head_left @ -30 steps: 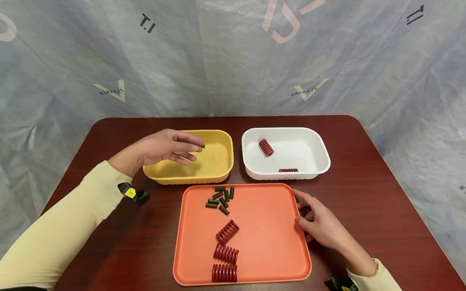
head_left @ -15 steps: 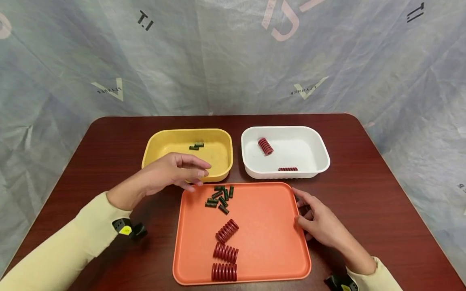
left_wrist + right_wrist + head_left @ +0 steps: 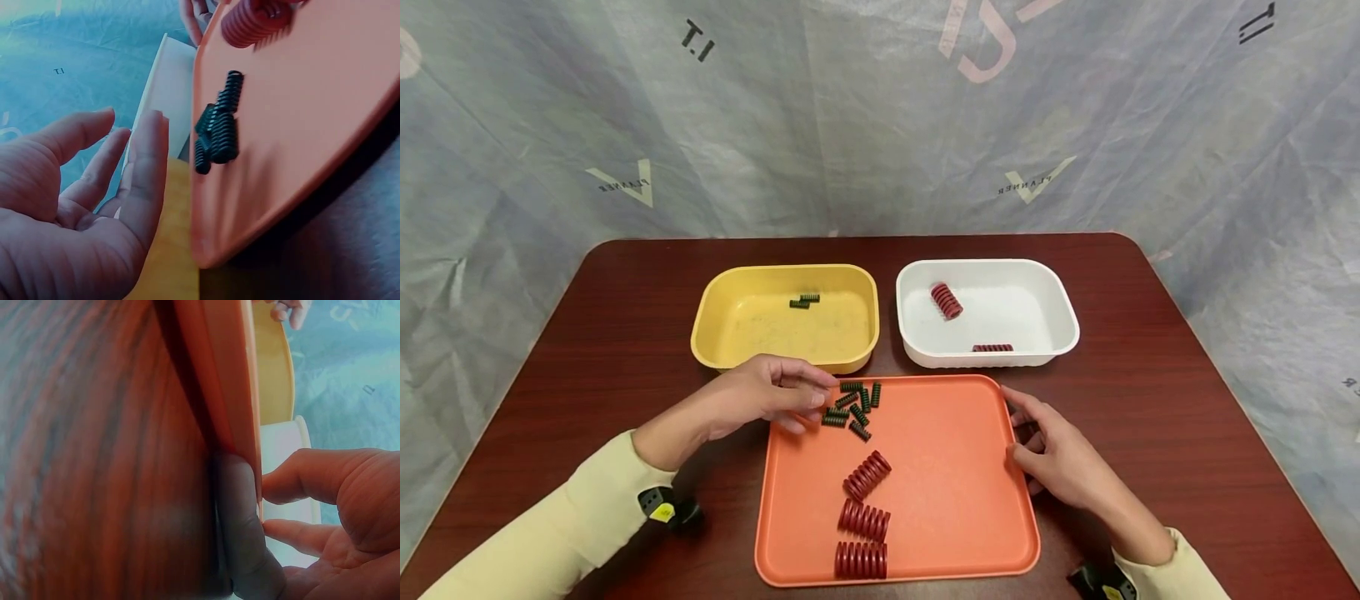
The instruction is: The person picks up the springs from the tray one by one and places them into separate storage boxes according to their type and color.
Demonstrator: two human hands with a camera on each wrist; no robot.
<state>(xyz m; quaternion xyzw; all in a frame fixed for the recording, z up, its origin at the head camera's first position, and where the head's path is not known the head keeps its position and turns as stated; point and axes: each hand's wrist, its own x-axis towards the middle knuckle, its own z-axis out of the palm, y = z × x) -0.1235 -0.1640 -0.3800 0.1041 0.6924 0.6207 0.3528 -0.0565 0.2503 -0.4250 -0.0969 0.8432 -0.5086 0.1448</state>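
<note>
My left hand [image 3: 767, 397] hovers at the far left corner of the orange tray [image 3: 955, 483], holding nothing, thumb and fingers spread apart. Beside its fingertips lies a cluster of small dark green springs [image 3: 858, 413]; the left wrist view shows a gap between the fingers and these springs [image 3: 219, 128]. Nearer the front, three larger red springs [image 3: 865, 518] lie on the tray's left half. My right hand [image 3: 1063, 458] grips the tray's right edge, thumb at the rim. In the right wrist view one finger [image 3: 240, 519] reaches along the underside of that edge.
Behind the tray stand a yellow bin [image 3: 752, 360] with two small green springs [image 3: 805, 301] in it and a white bin [image 3: 985, 361] holding two red springs [image 3: 947, 301]. All rests on a dark red wooden table [image 3: 1157, 358]. A grey sheet [image 3: 850, 125] hangs behind.
My left hand has moved from over the yellow bin toward me, down to the green springs on the tray. The two green springs in that bin have come into sight. The right hand stays.
</note>
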